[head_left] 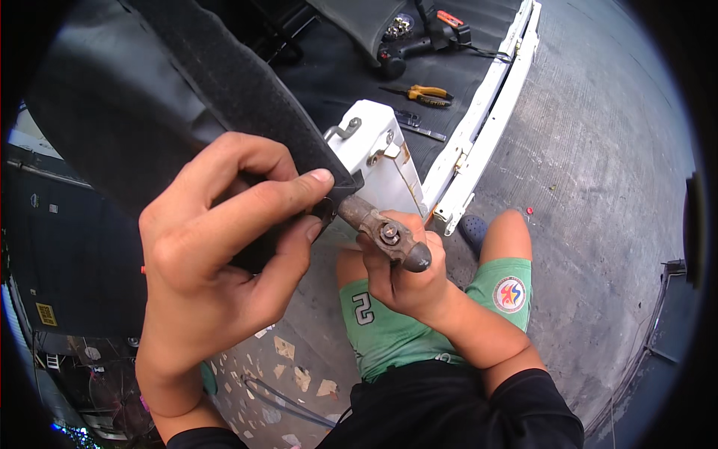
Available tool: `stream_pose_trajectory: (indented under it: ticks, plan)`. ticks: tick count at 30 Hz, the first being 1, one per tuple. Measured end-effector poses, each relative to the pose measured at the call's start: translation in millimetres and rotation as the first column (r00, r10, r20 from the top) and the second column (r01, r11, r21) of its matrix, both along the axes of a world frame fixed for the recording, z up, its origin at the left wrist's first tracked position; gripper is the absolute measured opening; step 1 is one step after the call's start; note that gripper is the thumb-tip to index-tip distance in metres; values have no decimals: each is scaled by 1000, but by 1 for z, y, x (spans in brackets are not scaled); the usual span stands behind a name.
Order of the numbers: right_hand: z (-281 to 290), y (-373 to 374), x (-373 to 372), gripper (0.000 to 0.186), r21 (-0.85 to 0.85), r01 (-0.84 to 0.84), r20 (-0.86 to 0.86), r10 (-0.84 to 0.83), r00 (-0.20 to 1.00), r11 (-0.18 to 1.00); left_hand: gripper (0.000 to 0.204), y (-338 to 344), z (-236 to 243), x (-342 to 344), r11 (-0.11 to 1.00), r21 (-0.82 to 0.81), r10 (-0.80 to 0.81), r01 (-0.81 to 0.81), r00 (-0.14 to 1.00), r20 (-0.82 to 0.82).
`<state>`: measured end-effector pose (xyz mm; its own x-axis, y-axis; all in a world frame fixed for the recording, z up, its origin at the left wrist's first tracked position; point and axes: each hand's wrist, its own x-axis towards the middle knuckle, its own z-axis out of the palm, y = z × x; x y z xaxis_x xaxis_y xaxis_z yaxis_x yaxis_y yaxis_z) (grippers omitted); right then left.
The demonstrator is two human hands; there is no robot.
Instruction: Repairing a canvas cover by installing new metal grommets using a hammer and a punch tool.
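My left hand pinches the corner of a black sheet that has a fuzzy dark strip along its edge. A small dark piece shows between the thumb and forefinger; I cannot make out its kind. My right hand is closed around a ball-peen hammer close below its worn metal head. One end of the head sits right by the pinched corner; whether they touch, I cannot tell. The rounded dark end points toward my lap. Most of the hammer's handle is hidden by my fingers.
Behind the corner stands a white metal bracket with a hook and bolts. On black ribbed matting lie yellow-handled pliers, a black power tool and a clear container of small metal pieces. A white rail borders the matting.
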<state>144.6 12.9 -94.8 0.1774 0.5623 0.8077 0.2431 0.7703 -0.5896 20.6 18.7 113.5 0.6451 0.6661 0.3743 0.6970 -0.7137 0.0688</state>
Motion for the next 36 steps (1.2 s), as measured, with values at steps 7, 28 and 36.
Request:
stream_pose_trajectory:
  ticks: [7,28,36]
  plan:
    - [-7,-13,14,20,251,-301,-241,361,901,920,37,-2,-2,4,997,54,47,-45,998,-35]
    - [-9,3,-5,8,85,-194,-147,205,968,977,40,4,-2,-1,1000,-17,25,-25,999,-32]
    - [-3,5,-2,16,59,-188,-102,193,976,980,44,7,0,-8,997,-69,-32,28,998,-53]
